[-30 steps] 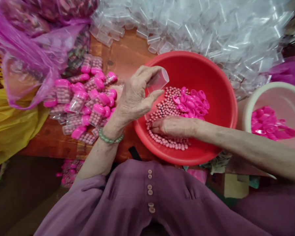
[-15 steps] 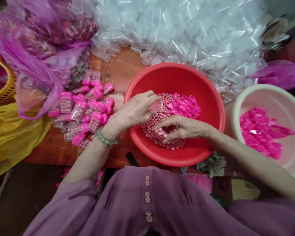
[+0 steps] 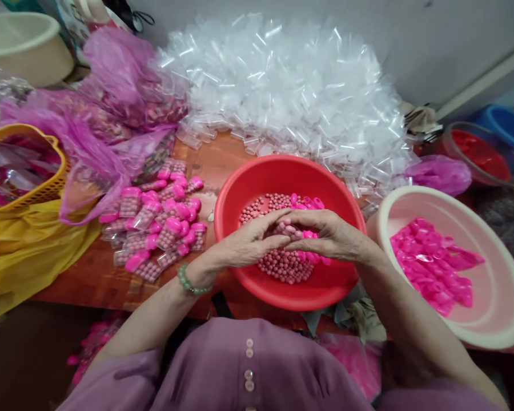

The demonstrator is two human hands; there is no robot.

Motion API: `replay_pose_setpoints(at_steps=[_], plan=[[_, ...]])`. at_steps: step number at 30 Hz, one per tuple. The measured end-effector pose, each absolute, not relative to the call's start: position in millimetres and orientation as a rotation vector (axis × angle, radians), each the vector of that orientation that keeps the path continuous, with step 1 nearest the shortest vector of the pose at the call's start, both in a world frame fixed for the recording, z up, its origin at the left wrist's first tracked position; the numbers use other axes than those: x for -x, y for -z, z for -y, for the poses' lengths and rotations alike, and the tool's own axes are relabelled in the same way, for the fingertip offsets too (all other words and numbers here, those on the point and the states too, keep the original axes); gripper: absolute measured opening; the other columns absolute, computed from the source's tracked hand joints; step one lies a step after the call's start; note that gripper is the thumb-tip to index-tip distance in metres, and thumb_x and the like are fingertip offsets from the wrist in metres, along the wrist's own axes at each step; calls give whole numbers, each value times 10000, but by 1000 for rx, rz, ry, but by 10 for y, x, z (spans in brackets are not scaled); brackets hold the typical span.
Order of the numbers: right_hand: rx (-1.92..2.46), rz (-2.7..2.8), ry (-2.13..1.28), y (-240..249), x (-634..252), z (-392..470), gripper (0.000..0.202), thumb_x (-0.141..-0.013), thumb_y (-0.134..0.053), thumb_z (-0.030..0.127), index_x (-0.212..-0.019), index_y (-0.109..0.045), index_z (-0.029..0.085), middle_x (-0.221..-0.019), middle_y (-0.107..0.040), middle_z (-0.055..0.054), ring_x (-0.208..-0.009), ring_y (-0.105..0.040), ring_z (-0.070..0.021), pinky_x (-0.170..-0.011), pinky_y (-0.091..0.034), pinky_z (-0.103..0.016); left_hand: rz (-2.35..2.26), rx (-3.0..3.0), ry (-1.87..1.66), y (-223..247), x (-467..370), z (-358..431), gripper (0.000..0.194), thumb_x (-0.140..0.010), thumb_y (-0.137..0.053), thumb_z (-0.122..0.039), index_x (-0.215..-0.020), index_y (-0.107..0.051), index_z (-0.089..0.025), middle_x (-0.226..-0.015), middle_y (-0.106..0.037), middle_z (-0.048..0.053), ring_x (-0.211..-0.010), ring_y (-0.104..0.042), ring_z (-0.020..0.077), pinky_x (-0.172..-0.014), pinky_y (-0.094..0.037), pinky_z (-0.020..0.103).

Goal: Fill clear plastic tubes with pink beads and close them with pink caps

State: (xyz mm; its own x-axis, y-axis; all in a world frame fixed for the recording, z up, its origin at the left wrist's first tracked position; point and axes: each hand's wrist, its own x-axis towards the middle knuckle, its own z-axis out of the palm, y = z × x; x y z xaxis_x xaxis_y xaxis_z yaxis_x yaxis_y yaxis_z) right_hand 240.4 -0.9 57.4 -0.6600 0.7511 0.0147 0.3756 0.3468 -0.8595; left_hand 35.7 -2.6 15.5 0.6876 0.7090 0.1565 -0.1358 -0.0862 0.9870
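My left hand [image 3: 251,242], with a green bead bracelet [image 3: 191,281] on its wrist, meets my right hand [image 3: 332,235] over the red basin [image 3: 291,299]. Between them they grip a small clear container of pink beads [image 3: 288,229], their fingers and thumbs closed around its sides; much of it is hidden. Below the hands, loose pink beads [image 3: 285,267] lie in the basin. Bright pink caps [image 3: 312,202] lie at their right, partly covered by my right hand.
Filled containers with pink caps [image 3: 163,220] are piled at the left, by purple bags [image 3: 98,165] and a yellow basket [image 3: 47,188]. A large heap of clear empty containers [image 3: 282,91] rises behind the basin. At the right stands a white tub [image 3: 505,319] holding pink caps.
My left hand has come over to my right hand and now holds the container with it. Both hands hold it between them above the beads. The camera view has tilted up.
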Motion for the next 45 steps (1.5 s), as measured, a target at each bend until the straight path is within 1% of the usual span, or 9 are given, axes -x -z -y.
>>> replay_pose_setpoints(at_steps=[4,9,12,17,21,26,31,37,45], plan=[[991,2133,-1182,-532,-2385,49,227,-801,-755,295,-992,-678,199,-875,-686,-25,-777,-615,-143,-723,-508,-252,-571,-1573,-818,-134,-368,80,509,-936,-529,-219,-1443,-486,-239,-1292,-672,89,-1184,-646,231,-1042,-503,377],[1040,1970,-1171,-509,-2382,83,425,-783,-780,321,-1173,-629,248,-929,-668,-21,-777,-624,-145,-710,-527,-269,-647,-1622,-864,-59,-350,75,540,-915,-568,-268,-1442,-487,-184,-1205,-716,109,-1089,-689,255,-969,-538,385],[1029,2020,-1111,-506,-2393,84,338,-808,-760,337,-1121,-667,250,-937,-673,-31,-792,-621,-150,-724,-524,-285,-665,-1613,-860,-52,-359,49,510,-912,-573,-283,-1405,-531,-159,-1213,-705,123,-1100,-677,269,-961,-534,395],[969,1974,-1047,-469,-2399,76,182,-847,-722,313,-1015,-697,247,-949,-688,-45,-863,-641,-170,-757,-532,-314,-605,-1569,-920,-59,-373,32,421,-911,-583,-281,-1320,-600,-183,-1291,-656,117,-1259,-577,262,-1075,-446,390],[942,1920,-1000,-431,-2387,55,88,-827,-741,285,-868,-687,231,-886,-677,-34,-830,-636,-163,-724,-524,-304,-659,-1494,-853,-51,-365,37,246,-926,-563,-328,-1035,-675,-139,-1039,-687,90,-1012,-641,207,-929,-501,347],[950,1915,-1055,-412,-2369,-5,131,-825,-739,300,-836,-645,210,-810,-631,-16,-745,-599,-137,-654,-502,-270,-726,-1403,-828,-54,-360,32,184,-905,-577,-321,-882,-597,-139,-873,-574,25,-821,-547,132,-787,-473,289],[1015,1944,-1157,-392,-2384,-105,179,-835,-720,355,-832,-631,200,-753,-619,-2,-680,-577,-124,-621,-495,-252,-763,-1309,-865,-69,-362,25,162,-881,-602,-304,-880,-562,-148,-845,-545,7,-766,-512,102,-727,-449,247],[1117,2081,-1042,-288,-2502,-189,190,-856,-663,326,-999,-656,200,-960,-702,-59,-891,-664,-191,-837,-531,-345,-848,-1510,-979,-105,-374,93,148,-869,-628,-243,-983,-616,-149,-915,-669,42,-852,-615,130,-799,-479,262],[1372,1970,-789,-223,-2617,-247,117,-843,-615,262,-905,-680,187,-883,-723,-47,-829,-664,-184,-802,-510,-326,-757,-1428,-1032,-158,-362,64,185,-840,-692,-249,-987,-693,-136,-936,-713,59,-861,-650,138,-808,-499,257]])
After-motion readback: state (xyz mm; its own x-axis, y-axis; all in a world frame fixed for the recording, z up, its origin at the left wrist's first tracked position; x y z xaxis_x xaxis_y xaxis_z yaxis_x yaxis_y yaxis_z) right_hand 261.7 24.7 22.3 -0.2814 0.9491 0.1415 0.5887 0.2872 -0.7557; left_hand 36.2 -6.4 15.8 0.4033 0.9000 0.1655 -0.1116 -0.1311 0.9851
